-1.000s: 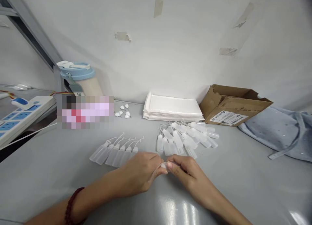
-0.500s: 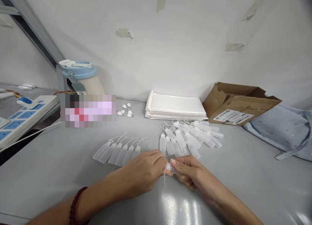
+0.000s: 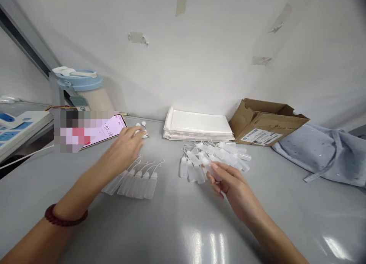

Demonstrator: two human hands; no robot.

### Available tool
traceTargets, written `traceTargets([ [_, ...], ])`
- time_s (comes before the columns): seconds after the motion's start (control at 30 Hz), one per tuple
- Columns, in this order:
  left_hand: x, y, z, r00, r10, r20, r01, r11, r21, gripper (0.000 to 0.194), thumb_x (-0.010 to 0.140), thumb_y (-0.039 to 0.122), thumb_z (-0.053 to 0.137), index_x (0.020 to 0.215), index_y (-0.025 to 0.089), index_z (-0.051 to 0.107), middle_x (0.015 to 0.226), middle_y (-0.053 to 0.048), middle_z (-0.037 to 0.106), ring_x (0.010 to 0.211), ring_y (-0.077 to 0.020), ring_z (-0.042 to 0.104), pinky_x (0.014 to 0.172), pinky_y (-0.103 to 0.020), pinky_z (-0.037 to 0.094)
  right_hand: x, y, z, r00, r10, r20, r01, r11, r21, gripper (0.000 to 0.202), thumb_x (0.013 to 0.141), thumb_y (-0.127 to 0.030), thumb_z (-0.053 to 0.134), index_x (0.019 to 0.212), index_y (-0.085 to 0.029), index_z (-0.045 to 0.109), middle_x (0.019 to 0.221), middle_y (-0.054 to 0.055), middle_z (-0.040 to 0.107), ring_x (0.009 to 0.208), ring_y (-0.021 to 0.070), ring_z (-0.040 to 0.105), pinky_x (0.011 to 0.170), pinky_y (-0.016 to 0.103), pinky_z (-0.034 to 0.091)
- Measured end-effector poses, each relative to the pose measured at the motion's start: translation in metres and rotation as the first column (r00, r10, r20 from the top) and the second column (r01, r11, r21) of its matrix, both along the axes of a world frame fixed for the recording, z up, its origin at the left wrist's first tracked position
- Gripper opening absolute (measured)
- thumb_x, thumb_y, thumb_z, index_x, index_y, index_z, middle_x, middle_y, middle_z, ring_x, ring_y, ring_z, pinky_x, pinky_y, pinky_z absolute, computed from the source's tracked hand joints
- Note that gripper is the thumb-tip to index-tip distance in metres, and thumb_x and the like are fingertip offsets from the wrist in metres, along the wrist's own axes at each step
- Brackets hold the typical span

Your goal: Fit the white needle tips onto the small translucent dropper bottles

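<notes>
My left hand [image 3: 127,145] reaches over a small group of white needle-tip caps [image 3: 143,124]. Its fingers are spread and curved down at the nearest caps; I see nothing held in them. My right hand [image 3: 228,178] is closed around a translucent plastic squeeze bottle [image 3: 215,172], with the bottle's white top pointing up and left. Behind that hand lies a pile of similar bottles [image 3: 192,172], some with thin strap-like tails. Below my left wrist, several bottles [image 3: 139,184] lie side by side in a row, tails pointing away from me.
A phone [image 3: 108,131] lies at the left, partly blurred out, before a blue-lidded tumbler [image 3: 91,88]. White padded envelopes [image 3: 200,123] are stacked by the wall, beside an open cardboard box [image 3: 265,123]. Blue-grey cloth [image 3: 323,153] is at the right, a power strip [image 3: 25,130] far left.
My hands, together at the bottle's top before, are now apart. The left has moved away and left to the white caps; the right has moved slightly up and right with the bottle.
</notes>
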State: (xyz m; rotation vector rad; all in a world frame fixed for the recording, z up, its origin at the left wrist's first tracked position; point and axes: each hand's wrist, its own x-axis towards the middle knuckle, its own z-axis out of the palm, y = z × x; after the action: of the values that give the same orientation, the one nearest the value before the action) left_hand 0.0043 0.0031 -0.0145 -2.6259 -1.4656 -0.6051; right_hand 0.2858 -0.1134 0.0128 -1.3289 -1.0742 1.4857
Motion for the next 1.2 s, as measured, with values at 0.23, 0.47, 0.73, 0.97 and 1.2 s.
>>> traceTargets([
  [0.23, -0.022, 0.025, -0.019, 0.996, 0.020, -0.085, -0.029, 0.994, -0.107, 0.040, 0.088, 0.025, 0.030, 0.117, 0.012, 0.053, 0.133, -0.016, 0.048, 0.119, -0.0323, 0.046, 0.101, -0.050, 0.035, 0.015, 0.017, -0.015, 0.670, -0.438, 0.600, 0.042, 0.829, 0.558, 0.033, 0.091, -0.039, 0.043, 0.115, -0.019, 0.056, 0.095, 0.008, 0.061, 0.081, 0.0207, 0.054, 0.065, 0.033, 0.045],
  [0.47, -0.017, 0.024, -0.021, 0.997, -0.027, -0.068, 0.018, 0.992, -0.122, 0.038, 0.087, 0.026, 0.031, 0.113, 0.013, 0.055, 0.119, -0.016, 0.055, 0.112, -0.0307, 0.051, 0.098, -0.047, 0.039, 0.027, 0.031, -0.035, 0.476, -0.526, 0.705, -0.116, 0.757, 0.643, 0.032, 0.090, -0.027, 0.044, 0.119, -0.019, 0.055, 0.112, 0.013, 0.055, 0.105, 0.0269, 0.048, 0.085, 0.045, 0.045],
  [0.73, -0.012, 0.021, -0.020, 0.997, -0.069, -0.042, 0.062, 0.986, -0.154, 0.040, 0.089, 0.020, 0.028, 0.116, 0.011, 0.055, 0.129, -0.017, 0.048, 0.116, -0.0295, 0.047, 0.098, -0.045, 0.039, 0.013, 0.017, -0.027, 0.523, -0.554, 0.648, -0.144, 0.692, 0.708, 0.023, 0.090, -0.022, 0.045, 0.110, -0.023, 0.056, 0.110, 0.010, 0.055, 0.104, 0.0244, 0.052, 0.078, 0.040, 0.049],
  [0.97, -0.010, 0.016, -0.007, 0.998, -0.016, -0.054, 0.005, 0.981, -0.196, 0.034, 0.088, 0.021, 0.031, 0.100, 0.013, 0.062, 0.097, -0.012, 0.062, 0.094, -0.0250, 0.058, 0.085, -0.039, 0.046, -0.001, 0.004, -0.026, 0.515, -0.597, 0.615, -0.337, 0.518, 0.786, 0.030, 0.085, -0.005, 0.049, 0.109, -0.022, 0.053, 0.106, 0.011, 0.055, 0.100, 0.0248, 0.053, 0.081, 0.042, 0.046],
  [1.2, -0.010, 0.013, 0.000, 0.998, 0.039, -0.039, -0.047, 0.973, -0.225, 0.022, 0.081, 0.020, 0.040, 0.087, 0.015, 0.061, 0.088, -0.009, 0.063, 0.085, -0.0238, 0.060, 0.079, -0.035, 0.046, -0.038, -0.015, -0.028, 0.661, -0.255, 0.706, -0.517, 0.527, 0.674, 0.032, 0.086, -0.006, 0.047, 0.114, -0.019, 0.047, 0.104, 0.013, 0.053, 0.096, 0.0242, 0.053, 0.077, 0.040, 0.050],
])
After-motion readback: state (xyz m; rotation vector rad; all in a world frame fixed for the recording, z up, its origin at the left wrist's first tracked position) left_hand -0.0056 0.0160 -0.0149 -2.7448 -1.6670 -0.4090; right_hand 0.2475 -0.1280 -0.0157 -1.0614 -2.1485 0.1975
